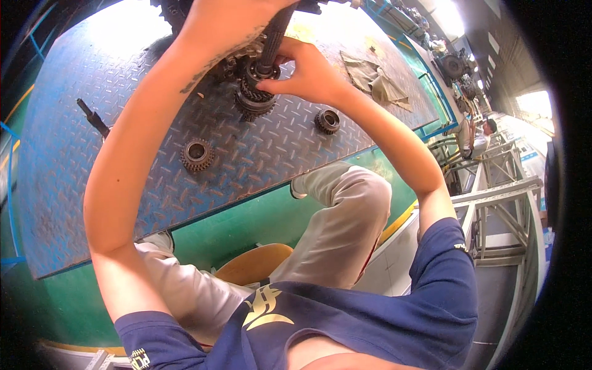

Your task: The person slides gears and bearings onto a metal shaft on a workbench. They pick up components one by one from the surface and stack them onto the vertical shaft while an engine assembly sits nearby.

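Observation:
A dark upright splined shaft (pixel 275 43) carries toothed gears (pixel 254 102) around its lower end, above the metal tabletop. My right hand (pixel 311 73) comes in from the right and grips the collar-like upper gear (pixel 261 75), thumb on its near side and fingers curled behind the shaft. My left hand (pixel 243 15) reaches across from the left to the shaft's upper part; its fingers are cut off by the top edge. Dark grease smears that wrist. Greasy metal parts (pixel 231 66) sit just behind the shaft, partly hidden by my left forearm.
Two loose gears, one at left (pixel 197 155) and one at right (pixel 327 121), lie on the blue-worn diamond-plate table (pixel 246 166). A dark rod-like tool (pixel 94 117) lies beyond my left forearm. A crumpled cloth (pixel 376 80) lies at right. A person (pixel 478 139) is farther off, near metal frames (pixel 499 203).

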A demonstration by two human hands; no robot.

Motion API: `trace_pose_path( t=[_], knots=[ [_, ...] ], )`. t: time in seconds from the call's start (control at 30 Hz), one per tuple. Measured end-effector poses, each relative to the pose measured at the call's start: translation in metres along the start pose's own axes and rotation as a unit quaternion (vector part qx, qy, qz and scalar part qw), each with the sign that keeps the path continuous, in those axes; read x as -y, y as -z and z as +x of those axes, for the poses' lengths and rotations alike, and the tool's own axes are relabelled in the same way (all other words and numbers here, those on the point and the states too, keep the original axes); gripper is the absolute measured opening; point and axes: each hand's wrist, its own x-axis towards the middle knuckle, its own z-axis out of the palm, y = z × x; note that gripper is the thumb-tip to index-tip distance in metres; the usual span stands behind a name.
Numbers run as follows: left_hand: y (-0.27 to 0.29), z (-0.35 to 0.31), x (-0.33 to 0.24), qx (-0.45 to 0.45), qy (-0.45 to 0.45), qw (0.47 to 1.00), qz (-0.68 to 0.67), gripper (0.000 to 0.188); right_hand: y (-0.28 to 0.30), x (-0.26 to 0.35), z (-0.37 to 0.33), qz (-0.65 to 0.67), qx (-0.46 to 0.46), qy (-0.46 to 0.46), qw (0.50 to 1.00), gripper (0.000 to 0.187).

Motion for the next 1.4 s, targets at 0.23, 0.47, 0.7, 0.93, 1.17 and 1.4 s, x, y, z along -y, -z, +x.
trace_pose_path(
  t=[0.23, 0.47, 0.7, 0.93, 1.17, 1.4],
  knots=[
    [-0.002, 0.000, -0.006, 0.004, -0.023, 1.000, 0.013, 0.029, 0.013, -0.007, 0.007, 0.063, 0.083, -0.019, 0.994, 0.053],
    [-0.006, 0.000, 0.002, -0.010, -0.045, 0.999, -0.024, 0.028, 0.016, -0.015, -0.002, 0.006, 0.071, 0.007, 0.997, 0.066],
    [-0.003, 0.001, 0.001, -0.008, -0.019, 0.999, -0.029, 0.028, 0.029, -0.059, -0.045, 0.081, -0.009, -0.081, 0.993, 0.049],
    [-0.003, 0.002, -0.003, -0.005, -0.024, 1.000, 0.006, 0.029, 0.056, -0.142, -0.102, -0.097, -0.080, -0.268, 0.955, 0.039],
    [-0.011, -0.001, -0.008, -0.002, 0.045, 0.999, 0.003, 0.027, 0.058, -0.160, -0.119, -0.082, -0.122, -0.309, 0.940, 0.035],
    [-0.006, 0.007, 0.020, 0.024, -0.036, 0.999, -0.032, 0.031, 0.073, -0.148, -0.119, -0.177, -0.222, -0.326, 0.902, 0.029]
  ],
)
